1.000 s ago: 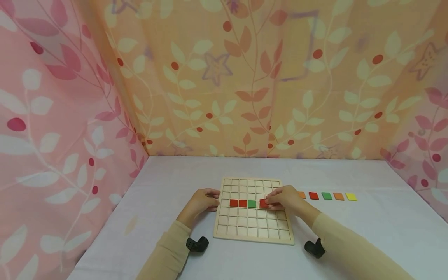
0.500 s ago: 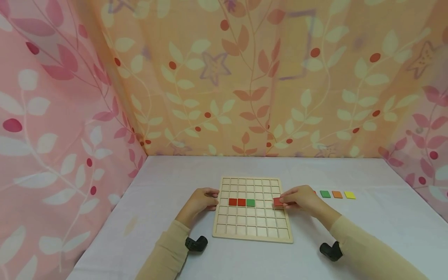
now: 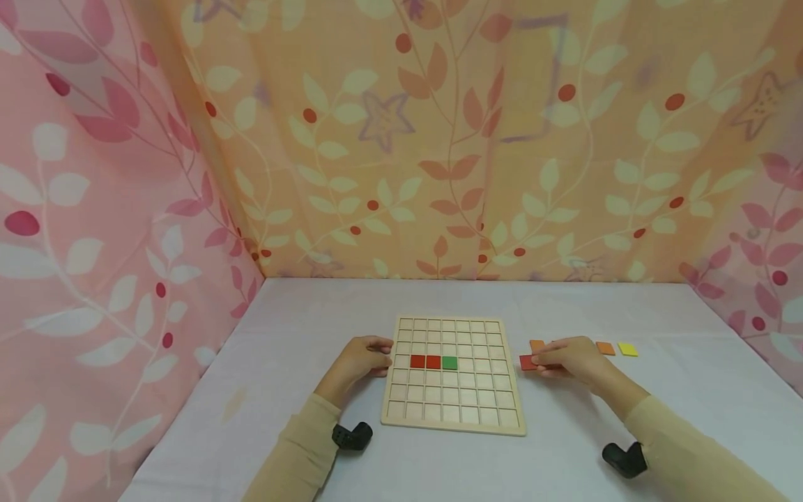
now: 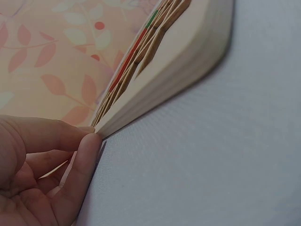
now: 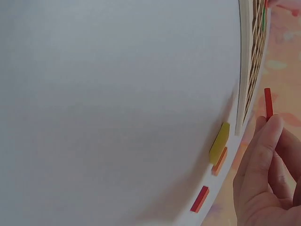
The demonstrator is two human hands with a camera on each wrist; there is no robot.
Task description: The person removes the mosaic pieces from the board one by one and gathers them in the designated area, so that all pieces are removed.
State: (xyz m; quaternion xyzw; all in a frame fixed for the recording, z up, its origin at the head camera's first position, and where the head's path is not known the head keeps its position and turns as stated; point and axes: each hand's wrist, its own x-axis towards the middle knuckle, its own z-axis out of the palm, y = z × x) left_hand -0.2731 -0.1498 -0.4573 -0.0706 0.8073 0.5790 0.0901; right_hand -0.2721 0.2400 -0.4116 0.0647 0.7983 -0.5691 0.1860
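Red tile [image 3: 527, 362] sits pinched between thumb and fingers of the right hand [image 3: 574, 359], off the right side of the wooden board [image 3: 452, 428]; the right wrist view shows it nearly edge-on and clear of the table, which the head view cannot settle. The left hand [image 3: 362, 359] holds the board's left side; the left wrist view shows thumb and forefinger meeting at the corner and the board's thick, pale edge. Across the board's middle row run two red squares [image 3: 417, 362] and a green square [image 3: 449, 362], only slivers in the wrist views. Past the board, the head view shows an orange piece [image 3: 537, 345] and, beyond the hand, another orange one [image 3: 605, 348] and a yellow piece [image 3: 628, 349]. Only the right wrist view plainly shows a red piece [image 5: 200, 199] lying there. Beige sleeves [image 3: 301, 439], black wrist devices [image 3: 353, 436], white tablecloth [image 3: 314, 314] and leafy curtains [image 3: 376, 174] surround all this.
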